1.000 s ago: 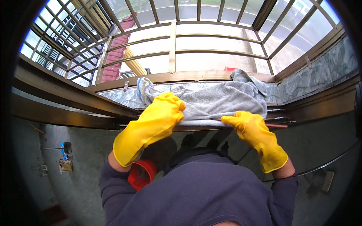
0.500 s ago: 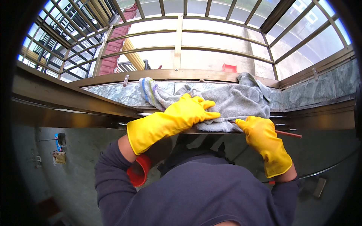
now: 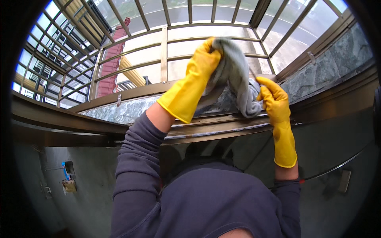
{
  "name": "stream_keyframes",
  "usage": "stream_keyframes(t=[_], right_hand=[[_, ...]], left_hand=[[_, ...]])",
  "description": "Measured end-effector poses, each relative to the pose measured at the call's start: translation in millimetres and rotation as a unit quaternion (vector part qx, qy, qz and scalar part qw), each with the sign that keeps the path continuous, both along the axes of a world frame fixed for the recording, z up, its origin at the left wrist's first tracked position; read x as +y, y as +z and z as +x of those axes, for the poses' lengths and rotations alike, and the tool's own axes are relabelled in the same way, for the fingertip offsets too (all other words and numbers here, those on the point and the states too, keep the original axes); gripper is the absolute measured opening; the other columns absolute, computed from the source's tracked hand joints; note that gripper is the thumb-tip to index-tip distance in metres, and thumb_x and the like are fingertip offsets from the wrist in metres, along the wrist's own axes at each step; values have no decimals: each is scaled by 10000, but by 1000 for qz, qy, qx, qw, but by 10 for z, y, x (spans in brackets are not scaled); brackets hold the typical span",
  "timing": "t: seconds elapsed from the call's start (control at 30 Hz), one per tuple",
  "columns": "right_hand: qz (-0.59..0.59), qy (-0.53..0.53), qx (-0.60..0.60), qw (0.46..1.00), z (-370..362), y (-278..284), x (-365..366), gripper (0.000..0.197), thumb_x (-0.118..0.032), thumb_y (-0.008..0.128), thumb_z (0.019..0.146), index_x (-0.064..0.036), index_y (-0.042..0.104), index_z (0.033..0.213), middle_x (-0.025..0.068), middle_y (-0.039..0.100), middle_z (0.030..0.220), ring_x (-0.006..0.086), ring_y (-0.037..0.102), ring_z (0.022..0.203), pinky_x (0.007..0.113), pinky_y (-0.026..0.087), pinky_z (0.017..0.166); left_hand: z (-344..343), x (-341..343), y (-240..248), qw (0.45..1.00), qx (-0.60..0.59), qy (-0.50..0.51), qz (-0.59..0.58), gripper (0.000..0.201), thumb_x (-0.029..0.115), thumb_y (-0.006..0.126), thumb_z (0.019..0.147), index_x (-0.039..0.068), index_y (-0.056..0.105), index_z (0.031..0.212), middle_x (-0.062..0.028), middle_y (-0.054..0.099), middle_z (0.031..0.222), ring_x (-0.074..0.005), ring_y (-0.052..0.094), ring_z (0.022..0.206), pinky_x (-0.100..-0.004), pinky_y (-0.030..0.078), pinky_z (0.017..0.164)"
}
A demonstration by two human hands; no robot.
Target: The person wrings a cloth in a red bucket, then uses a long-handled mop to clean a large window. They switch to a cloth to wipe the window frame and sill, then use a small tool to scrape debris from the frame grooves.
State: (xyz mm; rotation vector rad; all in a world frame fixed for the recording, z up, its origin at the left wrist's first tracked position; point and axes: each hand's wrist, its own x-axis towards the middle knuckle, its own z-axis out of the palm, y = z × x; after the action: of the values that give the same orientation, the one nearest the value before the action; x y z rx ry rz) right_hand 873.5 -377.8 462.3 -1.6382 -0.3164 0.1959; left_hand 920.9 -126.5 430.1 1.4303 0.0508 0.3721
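My left hand point(image 3: 194, 77), in a yellow rubber glove, grips the upper end of a grey towel point(image 3: 234, 65) and holds it raised over the window sill. The towel hangs down, bunched, and its lower end reaches the metal window track point(image 3: 222, 130). At the towel's right side is my right hand point(image 3: 275, 103), also gloved in yellow, with its fingers curled in a pinch. A thin stick point(image 3: 253, 73) juts up from these fingers, blurred. Whether the right fingers also touch the towel I cannot tell.
A marbled stone ledge point(image 3: 137, 112) runs beyond the track, bounded by a bronze metal window cage point(image 3: 164, 59). Sliding frames stand at left point(image 3: 67, 117) and right point(image 3: 337, 95). Below left, a dustpan point(image 3: 70, 168) lies by the wall.
My left hand has lifted the towel off the sill, up and away from me. My right hand has moved slightly up, and the stick now points upward. The red bucket is now mostly hidden.
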Motion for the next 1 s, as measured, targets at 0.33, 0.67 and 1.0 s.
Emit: stream_keyframes(t=[0.33, 0.67, 1.0], right_hand=[[-415, 34, -120, 901, -115, -276, -379, 311, -163, 740, 787, -42, 663, 1062, 139, 659, 1032, 296, 638, 976, 349, 493, 849], [36, -214, -113, 970, -536, 411, -1009, 194, -65, 603, 924, 14, 660, 1092, 73, 699, 912, 15, 501, 593, 145, 389, 550], [9, -403, -33, 914, -1243, -16, -1836, 170, -70, 578, 931, -8, 667, 1062, 70, 700, 868, 4, 437, 501, 130, 316, 466]], left_hand=[[-175, 237, 1450, 972, -157, 26, 175, 195, 83, 664, 864, 17, 687, 1046, -38, 708, 982, -147, 648, 859, -305, 542, 723], [-917, -75, 952, 941, -68, 78, 321, 208, 197, 629, 924, 23, 627, 1037, -28, 631, 822, -93, 582, 796, -222, 465, 703], [-192, -1002, -194, 719, -153, -442, 514, 500, 247, 714, 747, 158, 603, 1226, -136, 614, 1135, -339, 555, 1062, -440, 416, 861]])
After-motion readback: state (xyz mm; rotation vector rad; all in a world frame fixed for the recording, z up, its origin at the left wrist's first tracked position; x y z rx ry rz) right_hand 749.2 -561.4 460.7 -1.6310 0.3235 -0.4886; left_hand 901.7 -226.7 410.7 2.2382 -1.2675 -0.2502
